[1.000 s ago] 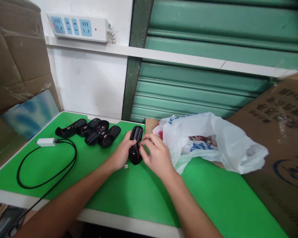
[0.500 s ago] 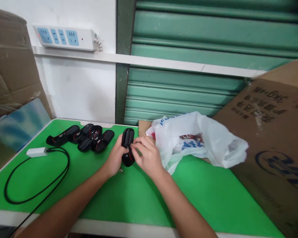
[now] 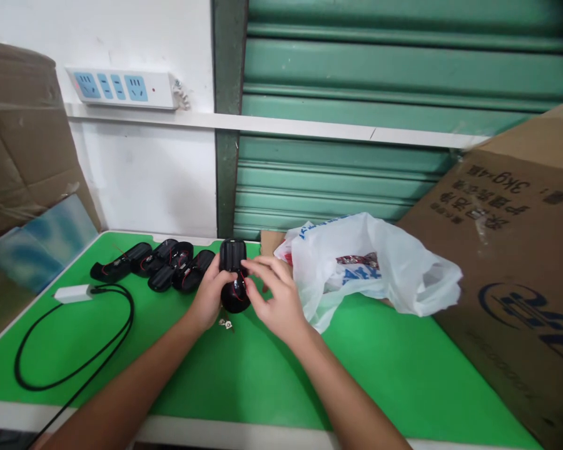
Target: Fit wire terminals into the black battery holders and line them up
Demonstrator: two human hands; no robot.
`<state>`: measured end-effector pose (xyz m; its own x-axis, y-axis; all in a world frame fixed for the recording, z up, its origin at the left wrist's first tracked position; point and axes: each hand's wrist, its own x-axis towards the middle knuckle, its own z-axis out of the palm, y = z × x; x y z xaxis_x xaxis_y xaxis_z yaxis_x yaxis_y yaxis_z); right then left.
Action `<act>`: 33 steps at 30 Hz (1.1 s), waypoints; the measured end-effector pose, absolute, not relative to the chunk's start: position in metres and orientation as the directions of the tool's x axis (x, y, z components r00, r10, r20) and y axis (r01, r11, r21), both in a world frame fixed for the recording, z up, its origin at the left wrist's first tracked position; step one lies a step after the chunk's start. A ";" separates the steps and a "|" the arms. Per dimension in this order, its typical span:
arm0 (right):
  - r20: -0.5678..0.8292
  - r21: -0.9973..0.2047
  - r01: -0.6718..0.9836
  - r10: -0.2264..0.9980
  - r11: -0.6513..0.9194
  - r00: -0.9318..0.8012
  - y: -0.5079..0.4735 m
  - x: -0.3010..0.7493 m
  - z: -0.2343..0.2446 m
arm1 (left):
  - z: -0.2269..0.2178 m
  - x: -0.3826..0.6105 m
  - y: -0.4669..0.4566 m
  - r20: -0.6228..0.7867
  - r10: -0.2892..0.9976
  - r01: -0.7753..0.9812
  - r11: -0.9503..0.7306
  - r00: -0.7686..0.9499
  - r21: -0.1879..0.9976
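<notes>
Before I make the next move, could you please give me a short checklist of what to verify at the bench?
1. Left hand has hold of the black case: ok.
2. Right hand is at the case's right side: ok.
3. Right fingertips have the red wire pinched: cannot tell, too small to make out.
4. Small pale parts below the case are free of its wiring: cannot tell.
5. Black cable is clear of both hands: ok, it loops off to the left.
6. Plastic bag is clear of the right hand: cannot tell, they nearly meet in this view.
</notes>
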<state>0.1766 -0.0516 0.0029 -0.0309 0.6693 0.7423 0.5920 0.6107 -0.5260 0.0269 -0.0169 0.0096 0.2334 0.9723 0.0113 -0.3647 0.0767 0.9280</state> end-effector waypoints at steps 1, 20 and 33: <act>0.705 -0.601 0.549 0.709 0.581 0.021 -0.051 0.177 0.002 | 0.009 0.026 -0.016 0.011 0.971 -0.359 0.078 0.240 0.930; 0.482 -0.849 0.318 0.865 0.422 0.139 -0.041 0.173 -0.006 | 0.007 0.021 -0.014 0.208 0.938 -0.081 -0.193 0.276 0.978; 0.427 -0.886 0.257 0.895 0.386 0.128 -0.038 0.180 -0.011 | 0.010 0.019 -0.016 0.218 0.916 -0.075 -0.205 0.337 0.976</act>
<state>0.1802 -0.0381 -0.0110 0.1284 0.8951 0.4270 0.2571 0.3858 -0.8860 0.0190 -0.0156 0.0103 0.3367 0.9159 0.2184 -0.0752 -0.2051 0.9758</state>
